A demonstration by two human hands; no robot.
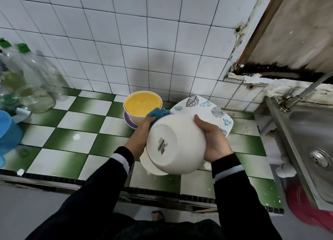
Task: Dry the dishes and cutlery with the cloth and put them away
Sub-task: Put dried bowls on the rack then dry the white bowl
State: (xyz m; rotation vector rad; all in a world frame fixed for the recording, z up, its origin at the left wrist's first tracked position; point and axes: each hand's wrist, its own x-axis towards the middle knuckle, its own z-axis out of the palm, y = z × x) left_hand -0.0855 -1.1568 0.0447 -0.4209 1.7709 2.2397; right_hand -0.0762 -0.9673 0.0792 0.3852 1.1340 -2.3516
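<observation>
Two dark sleeves (100,191) with white-striped cuffs reach out over the near edge of the green-and-white checkered counter (72,140). Above its near middle, the right hand (214,142) grips a white bowl (173,142), tilted so its base faces the camera. The thumb lies on the outer wall and the fingers are curled round the right side. The left hand (140,137) is closed on a blue cloth (158,113), bunched against the bowl's far upper rim; its fingertips are hidden behind the bowl. Just under the bowl, part of another white dish (149,165) shows on the counter. Farther back, near the counter's back edge by the tiled wall, a square plate (203,110) with leaf prints lies right of centre. Beside it to the left, a yellow-lined bowl (142,104) sits on a purple plate (129,122). At the back left corner stand clear bottles (36,73) with green caps, with a blue container (9,131) at the left edge. Past the counter's right edge is a steel sink (315,140) with its tap (306,90).
</observation>
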